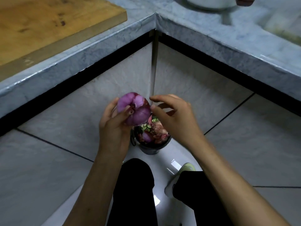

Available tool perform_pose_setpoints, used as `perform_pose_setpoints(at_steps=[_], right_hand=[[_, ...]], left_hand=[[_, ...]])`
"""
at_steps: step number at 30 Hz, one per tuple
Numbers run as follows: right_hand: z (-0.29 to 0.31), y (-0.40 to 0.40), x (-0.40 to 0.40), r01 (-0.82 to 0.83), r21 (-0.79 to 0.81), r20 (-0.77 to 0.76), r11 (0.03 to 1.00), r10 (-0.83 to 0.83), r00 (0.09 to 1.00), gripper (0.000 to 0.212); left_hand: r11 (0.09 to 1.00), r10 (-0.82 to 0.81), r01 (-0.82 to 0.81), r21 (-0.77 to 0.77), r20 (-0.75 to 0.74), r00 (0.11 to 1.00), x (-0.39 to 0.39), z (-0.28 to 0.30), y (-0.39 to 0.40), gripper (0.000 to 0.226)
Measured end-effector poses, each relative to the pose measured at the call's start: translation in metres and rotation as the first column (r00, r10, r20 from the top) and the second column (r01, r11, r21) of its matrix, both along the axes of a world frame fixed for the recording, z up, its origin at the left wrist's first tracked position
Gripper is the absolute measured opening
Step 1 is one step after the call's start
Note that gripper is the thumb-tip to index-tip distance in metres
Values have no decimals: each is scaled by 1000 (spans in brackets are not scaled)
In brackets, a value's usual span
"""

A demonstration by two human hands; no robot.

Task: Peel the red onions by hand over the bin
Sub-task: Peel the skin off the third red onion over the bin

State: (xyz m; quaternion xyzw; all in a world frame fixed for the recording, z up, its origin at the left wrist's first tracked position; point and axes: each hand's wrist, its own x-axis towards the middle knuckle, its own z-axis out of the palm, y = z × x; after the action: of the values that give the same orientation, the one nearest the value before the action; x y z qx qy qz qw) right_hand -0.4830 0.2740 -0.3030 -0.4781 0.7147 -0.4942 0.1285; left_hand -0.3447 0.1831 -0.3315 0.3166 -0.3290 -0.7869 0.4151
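Forearms are extended so the onion [133, 108], gripped in the left hand [114, 121], is held above the bin [151, 149]; falling skins are caught. Right hand [175, 115] fingers, loosely spread, hold nothing.

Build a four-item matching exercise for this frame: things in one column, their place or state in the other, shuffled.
Things:
1. onion
2. bin
3. board
4. right hand

Places or states:
A. on the counter
B. on the floor, holding scraps
C. gripped by the left hand
D. fingers loosely curled beside the onion, holding nothing

Pairs: 1-C, 2-B, 3-A, 4-D
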Motion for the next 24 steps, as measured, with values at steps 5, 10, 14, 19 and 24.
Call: perform_pose_setpoints(at_steps=[5,10,14,19,24], right_hand=[[24,9,-4,-115,-50,-279,992,97,956,22],[40,16,-5,-87,-59,-340,995,62,938,6],[43,23,1,-94,30,-320,995,98,942,5],[45,29,1,-138,7,-244,990,136,960,22],[35,32,5,-175,-117,-363,978,122,924,24]], left_hand=[[998,2,6,-58,133,991,-4,24,13,59],[995,32,-13,-95,202,979,-3,46,29,35],[997,24,-7,-80,218,976,0,51,34,30],[998,-22,32,-55,177,984,8,52,32,39],[995,-97,100,-26,102,990,12,42,28,37]])
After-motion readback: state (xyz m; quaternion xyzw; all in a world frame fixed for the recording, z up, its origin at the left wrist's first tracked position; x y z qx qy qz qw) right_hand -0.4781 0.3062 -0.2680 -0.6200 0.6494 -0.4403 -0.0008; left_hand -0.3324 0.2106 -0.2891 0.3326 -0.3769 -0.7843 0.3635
